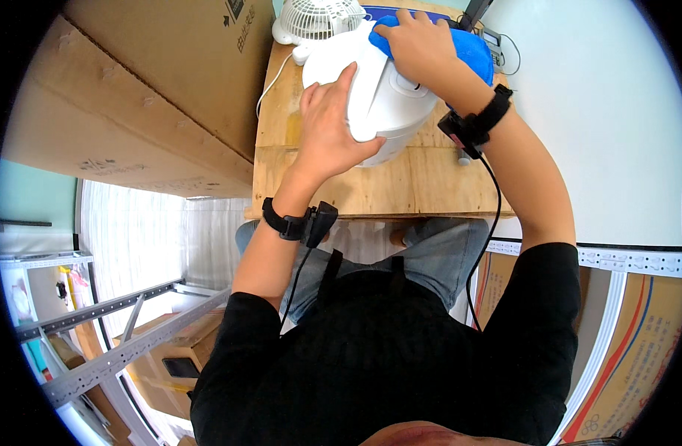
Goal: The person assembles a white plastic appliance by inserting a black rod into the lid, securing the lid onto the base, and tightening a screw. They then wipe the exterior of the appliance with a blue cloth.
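A white rounded appliance [393, 111], which looks like a rice cooker with a broad white carrying handle, stands on the wooden table. My left hand [327, 128] grips its near left side, fingers spread over the top and thumb at the lower front edge. On its far right side, my right hand [419, 48] presses a blue cloth [471, 53] against the top, with the fingers bent over the fabric. The hand and cloth hide that far part of the appliance. A wristband with a small black device and cable sits on each wrist.
Behind the appliance stands a white fan [319, 18] with a cord along the table's [460, 182] left side. Large cardboard boxes [170, 67] rise at the left. A grey device [493, 41] lies at the far right, beside a white panel [594, 134]. Metal shelving [133, 357] is lower left.
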`<state>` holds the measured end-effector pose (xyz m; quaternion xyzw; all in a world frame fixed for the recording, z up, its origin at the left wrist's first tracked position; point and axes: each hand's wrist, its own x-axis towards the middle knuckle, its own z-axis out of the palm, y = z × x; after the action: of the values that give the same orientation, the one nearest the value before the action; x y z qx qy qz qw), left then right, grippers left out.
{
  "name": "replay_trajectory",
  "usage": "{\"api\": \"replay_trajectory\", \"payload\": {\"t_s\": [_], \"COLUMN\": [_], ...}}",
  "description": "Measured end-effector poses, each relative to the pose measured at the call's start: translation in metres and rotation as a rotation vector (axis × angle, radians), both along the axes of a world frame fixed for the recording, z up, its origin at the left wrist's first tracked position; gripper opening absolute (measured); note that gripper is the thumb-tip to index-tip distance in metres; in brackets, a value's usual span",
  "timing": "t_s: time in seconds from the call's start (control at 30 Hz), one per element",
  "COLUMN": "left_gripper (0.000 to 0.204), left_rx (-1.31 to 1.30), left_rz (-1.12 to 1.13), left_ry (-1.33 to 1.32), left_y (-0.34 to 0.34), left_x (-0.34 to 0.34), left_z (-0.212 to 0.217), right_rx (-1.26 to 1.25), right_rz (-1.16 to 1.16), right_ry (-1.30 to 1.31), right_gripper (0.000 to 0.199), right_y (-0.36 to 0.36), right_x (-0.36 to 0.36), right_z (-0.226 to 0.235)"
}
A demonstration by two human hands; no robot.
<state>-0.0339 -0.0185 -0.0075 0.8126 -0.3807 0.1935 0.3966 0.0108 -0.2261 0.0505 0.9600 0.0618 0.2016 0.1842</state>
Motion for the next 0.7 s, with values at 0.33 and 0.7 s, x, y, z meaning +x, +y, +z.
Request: {"api": "replay_trajectory", "payload": {"t_s": [0.33,0.7], "left_gripper": [0.108,0.107], "left_rx": [0.027,0.015], "left_rz": [0.001,0.001], "left_ry": [0.052,0.12], "left_y": [0.0,0.0], "left_x": [-0.001,-0.005], "left_z": [0.004,0.006], "right_rx": [0.12,0.191], "right_rz": [-0.161,0.127], "right_ry": [0.104,0.0], "right_gripper": [0.042,0.037], "right_y": [0.005,-0.003], "right_x": [0.009,-0.006], "right_z": [0.005,0.0]}}
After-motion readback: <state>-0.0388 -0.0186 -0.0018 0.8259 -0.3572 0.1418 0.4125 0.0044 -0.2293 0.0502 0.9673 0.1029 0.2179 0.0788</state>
